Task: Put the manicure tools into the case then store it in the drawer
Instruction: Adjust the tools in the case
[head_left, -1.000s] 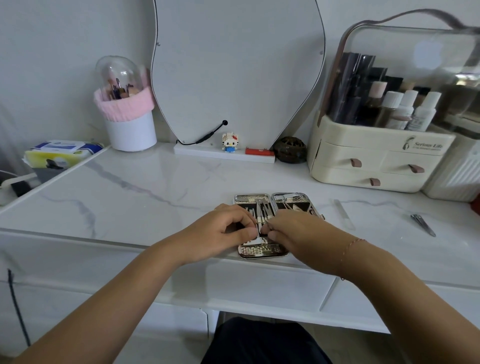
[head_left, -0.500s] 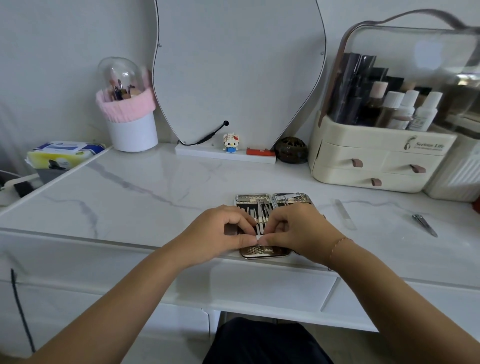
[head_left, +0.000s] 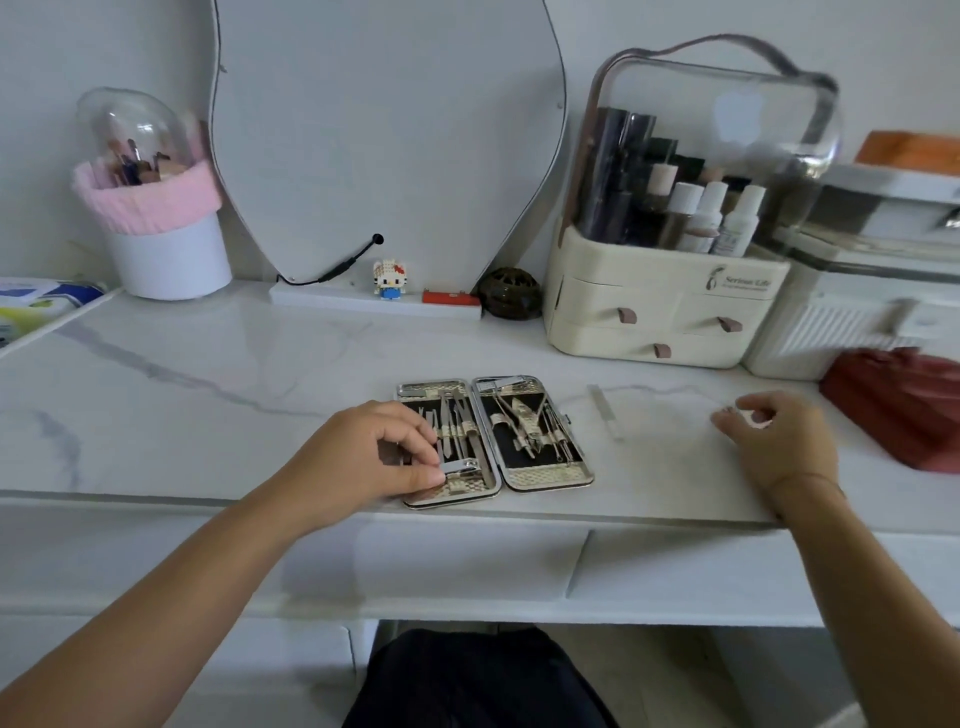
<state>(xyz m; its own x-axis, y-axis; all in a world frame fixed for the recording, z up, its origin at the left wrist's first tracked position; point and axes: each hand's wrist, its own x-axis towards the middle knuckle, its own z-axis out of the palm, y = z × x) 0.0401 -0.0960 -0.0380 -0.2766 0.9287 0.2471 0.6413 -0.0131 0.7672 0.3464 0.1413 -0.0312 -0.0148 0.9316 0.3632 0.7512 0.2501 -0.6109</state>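
The gold-patterned manicure case (head_left: 548, 475) lies open near the desk's front edge, with several metal tools strapped in both halves. My left hand (head_left: 363, 457) rests on its left half, thumb and fingers pinched at the end of a silver nail clipper (head_left: 462, 466) low in that half. A clear nail file (head_left: 605, 413) lies loose on the marble just right of the case. My right hand (head_left: 774, 436) hovers far to the right, fingers curled low over the tabletop; whatever is under them is hidden. A flat desk drawer front (head_left: 467, 566) sits below the case.
A cream cosmetic organizer (head_left: 665, 312) with small drawers and a clear dome stands at the back right. A dark red pouch (head_left: 904, 405) lies at the right edge. A mirror (head_left: 384, 130), a small figurine (head_left: 388, 280) and a pink-topped brush holder (head_left: 161, 228) line the back wall.
My right hand left the case and swung far right across the tabletop. My left hand stayed on the case's left half. The view shifted right, bringing the red pouch into sight.
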